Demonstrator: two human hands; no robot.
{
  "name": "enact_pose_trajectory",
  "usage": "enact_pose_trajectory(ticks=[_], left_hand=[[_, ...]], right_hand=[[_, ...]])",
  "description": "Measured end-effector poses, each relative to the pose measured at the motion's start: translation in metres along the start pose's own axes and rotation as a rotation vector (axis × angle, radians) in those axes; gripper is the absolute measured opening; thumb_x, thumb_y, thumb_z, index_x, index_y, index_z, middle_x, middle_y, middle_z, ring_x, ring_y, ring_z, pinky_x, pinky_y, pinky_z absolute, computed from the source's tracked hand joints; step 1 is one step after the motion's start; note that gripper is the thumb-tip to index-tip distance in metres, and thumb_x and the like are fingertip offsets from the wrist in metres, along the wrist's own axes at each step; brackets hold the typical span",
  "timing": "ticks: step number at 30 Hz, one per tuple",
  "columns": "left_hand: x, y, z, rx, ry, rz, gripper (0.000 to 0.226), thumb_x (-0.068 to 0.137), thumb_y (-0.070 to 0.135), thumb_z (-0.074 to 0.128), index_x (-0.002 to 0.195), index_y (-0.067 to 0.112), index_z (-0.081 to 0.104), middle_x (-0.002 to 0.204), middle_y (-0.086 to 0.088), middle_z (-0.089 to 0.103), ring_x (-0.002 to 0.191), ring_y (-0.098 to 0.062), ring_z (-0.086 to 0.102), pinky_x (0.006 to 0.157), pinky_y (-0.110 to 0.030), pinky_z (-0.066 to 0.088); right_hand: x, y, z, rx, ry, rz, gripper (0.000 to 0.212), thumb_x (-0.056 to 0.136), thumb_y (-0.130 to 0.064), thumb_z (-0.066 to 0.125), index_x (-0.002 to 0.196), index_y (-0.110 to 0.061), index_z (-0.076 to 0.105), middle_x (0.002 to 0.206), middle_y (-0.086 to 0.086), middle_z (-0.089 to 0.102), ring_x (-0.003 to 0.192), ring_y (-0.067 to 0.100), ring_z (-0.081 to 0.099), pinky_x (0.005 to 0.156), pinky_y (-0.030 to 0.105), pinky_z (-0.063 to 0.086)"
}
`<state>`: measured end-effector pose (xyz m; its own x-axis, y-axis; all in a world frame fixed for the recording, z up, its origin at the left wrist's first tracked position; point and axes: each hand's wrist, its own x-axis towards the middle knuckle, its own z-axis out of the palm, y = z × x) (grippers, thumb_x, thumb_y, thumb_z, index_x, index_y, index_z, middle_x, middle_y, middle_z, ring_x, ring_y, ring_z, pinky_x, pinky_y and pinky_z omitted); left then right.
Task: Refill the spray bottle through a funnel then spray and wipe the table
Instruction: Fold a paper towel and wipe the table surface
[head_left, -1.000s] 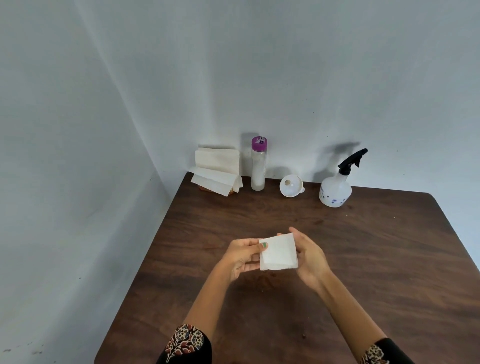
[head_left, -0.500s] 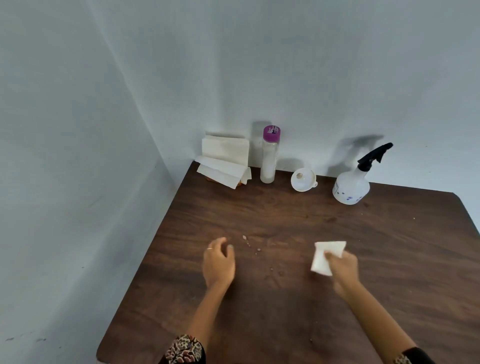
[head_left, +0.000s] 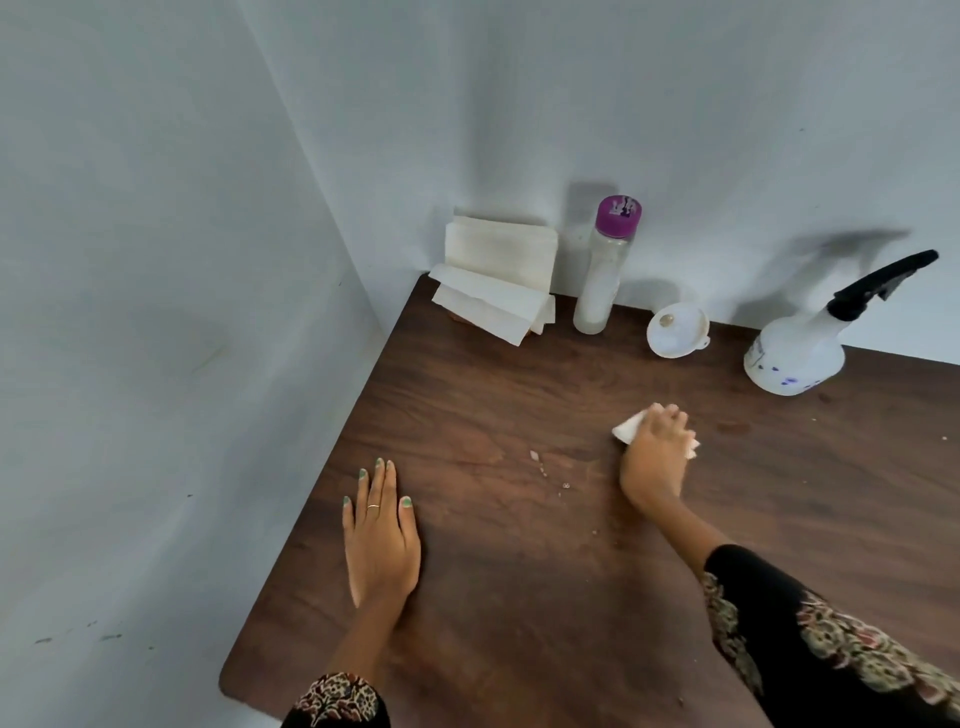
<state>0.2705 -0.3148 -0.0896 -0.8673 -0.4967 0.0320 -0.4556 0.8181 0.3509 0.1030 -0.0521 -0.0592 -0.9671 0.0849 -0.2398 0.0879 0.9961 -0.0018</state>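
Note:
My right hand (head_left: 653, 457) presses a folded white tissue (head_left: 626, 429) flat onto the dark wooden table (head_left: 519, 597); the hand covers most of the tissue. My left hand (head_left: 382, 535) lies flat on the table near its left edge, fingers extended, holding nothing. A few small droplets (head_left: 543, 467) sit on the wood between my hands. The white spray bottle (head_left: 797, 353) with a black trigger stands at the back right. A white funnel (head_left: 677, 330) lies on its side to the left of the sprayer. A clear bottle with a purple cap (head_left: 605, 265) stands by the wall.
A stack of folded white tissues (head_left: 493, 280) rests in the back left corner against the wall. Grey walls close off the table's back and left sides. Small specks (head_left: 943, 438) lie at the far right.
My hands parted from holding the tissue together. The right hand carried the tissue down onto the table; the left hand settled flat on the wood. The view tilted and shifted.

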Motion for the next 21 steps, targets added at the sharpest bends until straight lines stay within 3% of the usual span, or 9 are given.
enact_pose_trajectory(ticks=[2, 5, 6, 9, 12, 14, 15, 17, 21], left_hand=[[-0.001, -0.001, 0.0, -0.12, 0.038, -0.017, 0.064, 0.091, 0.041, 0.01, 0.144, 0.013, 0.032, 0.152, 0.0, 0.032, 0.144, -0.014, 0.019, 0.118, -0.034, 0.008], [-0.003, -0.003, -0.001, -0.302, 0.109, -0.052, 0.062, 0.093, 0.041, 0.014, 0.141, 0.012, 0.04, 0.148, -0.001, 0.04, 0.141, -0.009, 0.025, 0.118, -0.029, 0.009], [-0.004, -0.004, 0.0, -0.355, 0.132, -0.062, 0.061, 0.093, 0.041, 0.015, 0.14, 0.012, 0.041, 0.147, -0.001, 0.042, 0.14, -0.008, 0.027, 0.118, -0.027, 0.009], [-0.004, -0.01, 0.0, -0.498, 0.182, -0.145, 0.061, 0.092, 0.041, 0.018, 0.138, 0.011, 0.044, 0.144, -0.005, 0.046, 0.137, -0.014, 0.035, 0.117, -0.023, 0.011], [-0.004, -0.011, 0.0, -0.544, 0.207, -0.182, 0.061, 0.09, 0.04, 0.02, 0.137, 0.011, 0.046, 0.142, -0.007, 0.048, 0.136, -0.019, 0.038, 0.115, -0.017, 0.011], [-0.005, -0.009, 0.0, -0.524, 0.213, -0.15, 0.059, 0.092, 0.039, 0.021, 0.136, 0.01, 0.047, 0.142, -0.008, 0.048, 0.137, -0.018, 0.036, 0.114, -0.011, 0.009], [-0.005, -0.008, 0.0, -0.512, 0.211, -0.138, 0.058, 0.093, 0.039, 0.022, 0.136, 0.009, 0.048, 0.141, -0.008, 0.048, 0.137, -0.017, 0.036, 0.114, -0.011, 0.008], [-0.005, -0.007, 0.0, -0.489, 0.204, -0.137, 0.058, 0.093, 0.04, 0.022, 0.134, 0.009, 0.049, 0.141, -0.006, 0.049, 0.137, -0.016, 0.035, 0.116, -0.016, 0.01], [-0.003, -0.007, 0.0, -0.458, 0.202, -0.123, 0.058, 0.093, 0.04, 0.022, 0.134, 0.009, 0.05, 0.141, -0.006, 0.05, 0.137, -0.014, 0.034, 0.117, -0.028, 0.015]], right_hand=[[-0.011, -0.053, 0.008, -0.068, -0.044, -0.146, 0.061, 0.094, -0.011, 0.032, 0.145, 0.01, 0.006, 0.152, 0.032, 0.01, 0.141, 0.044, 0.012, 0.116, 0.048, 0.014], [-0.038, -0.125, 0.023, -0.229, 0.041, -0.432, 0.058, 0.084, -0.006, 0.02, 0.134, 0.011, 0.043, 0.138, 0.034, 0.038, 0.124, 0.049, 0.033, 0.102, 0.052, 0.034], [-0.053, -0.145, 0.033, -0.299, 0.12, -0.574, 0.057, 0.083, -0.006, 0.021, 0.132, 0.012, 0.045, 0.136, 0.034, 0.04, 0.121, 0.049, 0.036, 0.1, 0.051, 0.037], [-0.11, -0.173, 0.058, -0.347, 0.114, -1.067, 0.057, 0.094, -0.018, 0.035, 0.144, 0.006, 0.022, 0.15, 0.027, 0.028, 0.137, 0.042, 0.03, 0.111, 0.048, 0.028], [-0.124, -0.159, 0.062, -0.348, 0.057, -1.258, 0.049, 0.089, -0.022, 0.031, 0.133, -0.012, 0.053, 0.138, 0.007, 0.054, 0.129, 0.025, 0.049, 0.107, 0.038, 0.04], [-0.091, -0.132, 0.059, -0.424, 0.125, -1.205, 0.049, 0.085, -0.014, 0.03, 0.124, -0.011, 0.059, 0.123, 0.004, 0.065, 0.111, 0.023, 0.062, 0.091, 0.033, 0.051], [-0.063, -0.112, 0.053, -0.433, 0.112, -1.059, 0.045, 0.087, -0.006, 0.03, 0.125, -0.005, 0.055, 0.12, 0.01, 0.065, 0.104, 0.027, 0.063, 0.086, 0.034, 0.051], [-0.014, -0.065, 0.028, -0.345, 0.067, -0.735, 0.04, 0.091, 0.004, 0.035, 0.129, 0.004, 0.045, 0.127, 0.025, 0.053, 0.109, 0.036, 0.059, 0.094, 0.038, 0.044], [0.03, 0.021, 0.003, -0.082, 0.12, -0.343, 0.065, 0.09, 0.006, 0.038, 0.149, 0.0, 0.01, 0.157, 0.02, 0.008, 0.146, 0.034, 0.009, 0.116, 0.044, 0.014]])
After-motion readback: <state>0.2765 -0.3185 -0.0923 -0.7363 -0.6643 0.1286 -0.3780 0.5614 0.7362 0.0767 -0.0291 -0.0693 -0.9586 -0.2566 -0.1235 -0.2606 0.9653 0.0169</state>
